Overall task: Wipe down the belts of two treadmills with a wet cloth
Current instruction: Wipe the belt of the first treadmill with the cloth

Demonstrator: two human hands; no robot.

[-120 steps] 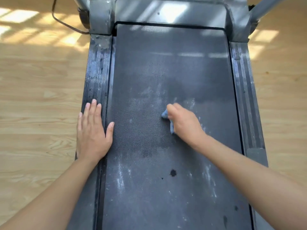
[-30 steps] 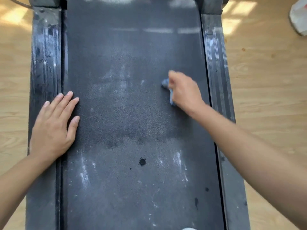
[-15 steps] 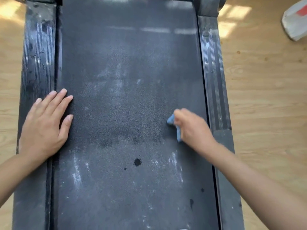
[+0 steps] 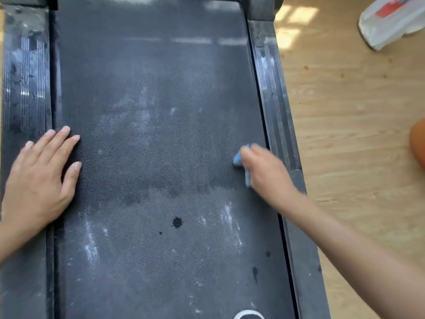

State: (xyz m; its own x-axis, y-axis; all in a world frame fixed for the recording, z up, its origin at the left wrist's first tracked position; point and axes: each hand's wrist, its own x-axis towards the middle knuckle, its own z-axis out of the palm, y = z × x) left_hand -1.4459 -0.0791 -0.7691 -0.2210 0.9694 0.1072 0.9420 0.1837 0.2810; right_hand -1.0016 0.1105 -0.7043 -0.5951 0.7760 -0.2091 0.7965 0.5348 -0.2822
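Treadmill belt only, filling the view lengthwise between its side rails; no sign of a second treadmill. Nearest stretch: pale dusty streaks left and right, a dark splat between them, and smaller dark spots toward the right edge. Reads as not yet wiped. Just beyond, a darker, damp-looking band across the width, about level with the wrists; probably the near edge of the wiped area. Left hand spread flat, palm on the left rail, fingers reaching onto the belt, apparently bracing. Right hand blurred, curled over a blue cloth, pressing it to the belt close by the right rail. Farther on, a faint grey haze mid-belt, so perhaps due another pass; far end darker, with window glare across it. Off to the right on the wooden floor, a white plastic bag. By this reckoning, partway through one belt, near stretch left to do; second belt's state unknown.
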